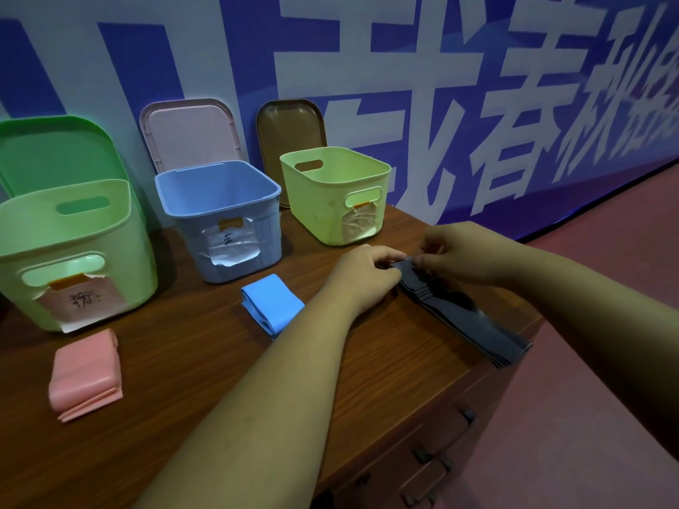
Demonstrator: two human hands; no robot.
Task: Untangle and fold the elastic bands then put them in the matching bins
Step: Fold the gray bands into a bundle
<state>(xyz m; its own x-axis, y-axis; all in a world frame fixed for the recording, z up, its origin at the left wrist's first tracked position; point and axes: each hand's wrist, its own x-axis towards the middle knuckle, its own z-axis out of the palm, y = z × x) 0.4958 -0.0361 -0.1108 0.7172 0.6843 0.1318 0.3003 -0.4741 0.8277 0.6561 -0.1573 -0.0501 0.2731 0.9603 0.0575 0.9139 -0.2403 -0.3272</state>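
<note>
Forearms are stretched out over the table [183, 361], and the left grip [362, 273] and right grip [459, 251] are brought together in front of and to the right of the blue bin [264, 229]. Fingers are curled on both, and the far end of the dark band [466, 321] is pinched between them. Its flattened strip is laid out further right of the blue bin, toward the near corner; folding here is judged half done. Two look finished: the blue band [273, 304] is parked folded just in front of the blue bin, the pink band [86, 372] folded well to its near left. No band is seen inside the blue bin, the green bin [22, 251] to its left or the yellow-green bin [316, 211] to its right, so no binning is judged done.
</note>
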